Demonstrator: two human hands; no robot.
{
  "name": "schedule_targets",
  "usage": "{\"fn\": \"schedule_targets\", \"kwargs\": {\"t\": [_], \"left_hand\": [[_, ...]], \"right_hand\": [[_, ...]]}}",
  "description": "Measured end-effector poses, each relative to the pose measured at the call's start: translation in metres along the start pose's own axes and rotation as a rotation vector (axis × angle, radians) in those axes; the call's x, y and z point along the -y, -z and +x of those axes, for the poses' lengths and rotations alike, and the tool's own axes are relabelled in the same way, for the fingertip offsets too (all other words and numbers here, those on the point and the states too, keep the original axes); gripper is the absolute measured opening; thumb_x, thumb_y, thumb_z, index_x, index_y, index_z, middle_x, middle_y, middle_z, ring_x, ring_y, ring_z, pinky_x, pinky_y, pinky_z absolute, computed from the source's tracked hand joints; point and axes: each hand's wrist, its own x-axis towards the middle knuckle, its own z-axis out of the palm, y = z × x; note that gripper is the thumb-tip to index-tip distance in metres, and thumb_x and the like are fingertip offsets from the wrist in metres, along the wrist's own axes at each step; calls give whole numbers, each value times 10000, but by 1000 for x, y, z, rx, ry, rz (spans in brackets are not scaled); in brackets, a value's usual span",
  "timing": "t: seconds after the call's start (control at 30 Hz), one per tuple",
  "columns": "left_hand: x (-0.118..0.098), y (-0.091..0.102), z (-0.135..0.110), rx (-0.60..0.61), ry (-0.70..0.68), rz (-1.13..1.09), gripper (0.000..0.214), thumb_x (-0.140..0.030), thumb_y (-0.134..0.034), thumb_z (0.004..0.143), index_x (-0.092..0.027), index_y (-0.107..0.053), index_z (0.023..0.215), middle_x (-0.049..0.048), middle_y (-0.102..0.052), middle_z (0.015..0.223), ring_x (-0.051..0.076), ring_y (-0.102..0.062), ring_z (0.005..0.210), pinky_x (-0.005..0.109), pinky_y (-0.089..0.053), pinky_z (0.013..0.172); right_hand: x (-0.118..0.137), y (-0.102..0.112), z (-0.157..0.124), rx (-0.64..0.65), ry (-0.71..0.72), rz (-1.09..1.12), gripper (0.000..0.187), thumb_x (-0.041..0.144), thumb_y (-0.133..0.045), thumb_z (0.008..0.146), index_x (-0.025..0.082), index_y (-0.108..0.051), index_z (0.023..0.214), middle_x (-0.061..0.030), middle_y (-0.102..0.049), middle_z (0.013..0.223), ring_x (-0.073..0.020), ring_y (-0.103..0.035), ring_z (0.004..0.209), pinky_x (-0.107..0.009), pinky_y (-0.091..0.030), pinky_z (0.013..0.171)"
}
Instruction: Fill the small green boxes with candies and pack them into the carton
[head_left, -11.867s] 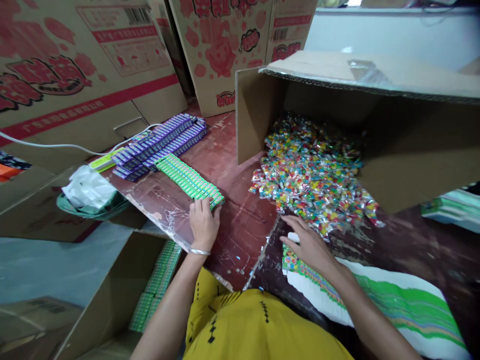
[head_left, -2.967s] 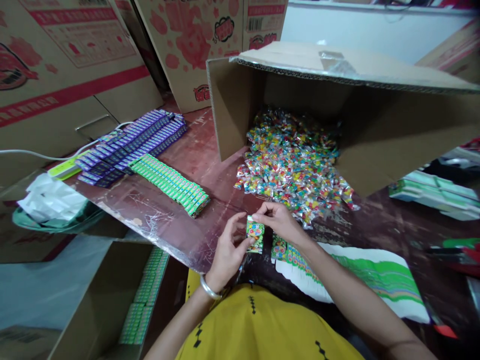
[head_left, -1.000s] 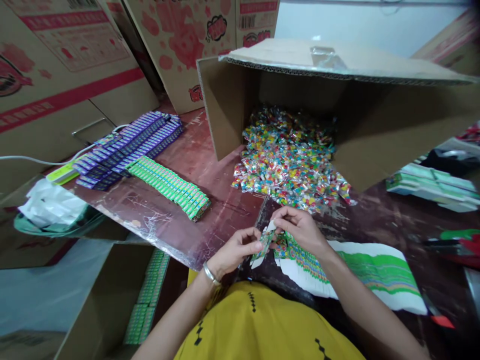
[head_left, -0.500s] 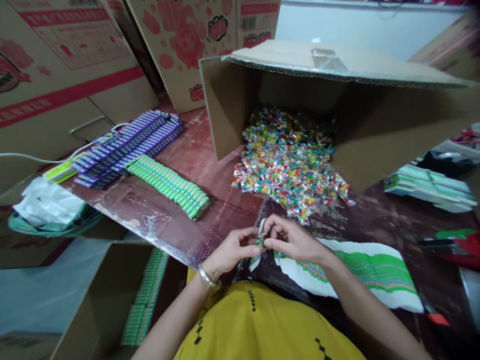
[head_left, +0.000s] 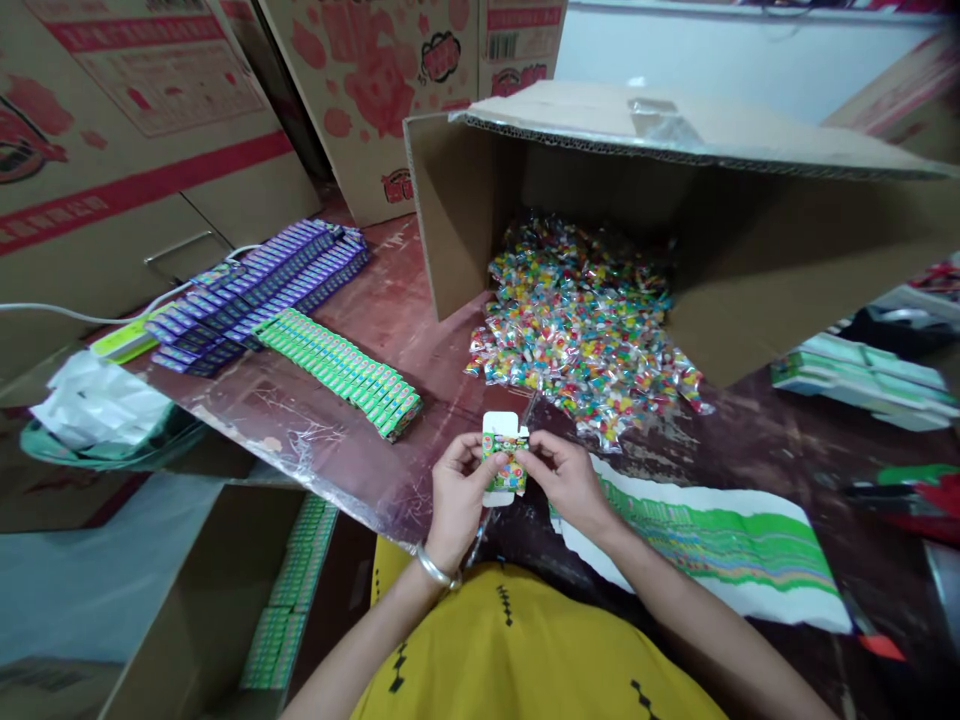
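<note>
Nearest us: small printed carton (head_left: 506,466) pinched between both hands over table edge (head_left: 330,490). Left hand (head_left: 456,492) is clamped on its left side and right hand (head_left: 570,482) on its right, so neither is nearer. We read its long axis as pointing away from body, white flap open at far end. Just right: fanned flat blanks (head_left: 705,545). Beyond flap: candy pile (head_left: 585,330) spilling from tipped cardboard box (head_left: 465,220). Far left: green row (head_left: 341,368), purple rows (head_left: 255,290).
</note>
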Motion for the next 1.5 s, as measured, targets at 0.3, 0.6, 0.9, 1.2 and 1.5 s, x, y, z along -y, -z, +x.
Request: {"fn": "schedule_targets", "kwargs": {"t": [0.3, 0.6, 0.9, 1.2, 1.5], "left_hand": [[-17, 8, -2, 153, -96, 258, 479, -268, -635, 838, -224, -513, 1299, 62, -640, 1133, 173, -633, 933, 274, -512, 816], [-21, 10, -2, 309, 13, 181, 301, -258, -642, 829, -184, -555, 1108, 64, -632, 1092, 176, -613, 921, 277, -484, 832], [-14, 12, -4, 201, 2, 101, 353, -194, -652, 819, -224, -432, 1094, 32, -606, 1030, 131, -609, 847, 241, -477, 755], [-16, 10, -7, 134, -74, 233, 278, -201, -646, 811, -205, -484, 1037, 33, -594, 984, 164, -614, 928, 286, -493, 830], [-20, 8, -10, 177, -69, 253, 396, -182, -633, 812, -220, -499, 1183, 53, -630, 1048, 180, -624, 967, 313, -494, 868]], "right_hand": [[0, -8, 7, -119, 71, 76, 341, 329, -608, 855, 232, -631, 1181, -1, -602, 814, -130, -537, 681, -240, -445, 646], [0, -3, 8, -75, 149, 0, 136, 320, -566, 891, 208, -614, 831, -44, -639, 927, -190, -604, 879, -311, -461, 806], [6, -8, 18, -39, 135, 264, 169, 305, -656, 831, 223, -542, 926, -22, -628, 896, -171, -614, 865, -311, -481, 822], [6, 3, 31, 128, -109, 294, 271, 386, -763, 714, 180, -622, 819, -20, -653, 811, -156, -603, 751, -274, -477, 698], [7, 9, 40, 156, -177, 355, 296, 425, -750, 708, 175, -594, 684, 28, -580, 646, -118, -520, 619, -246, -425, 614]]}}
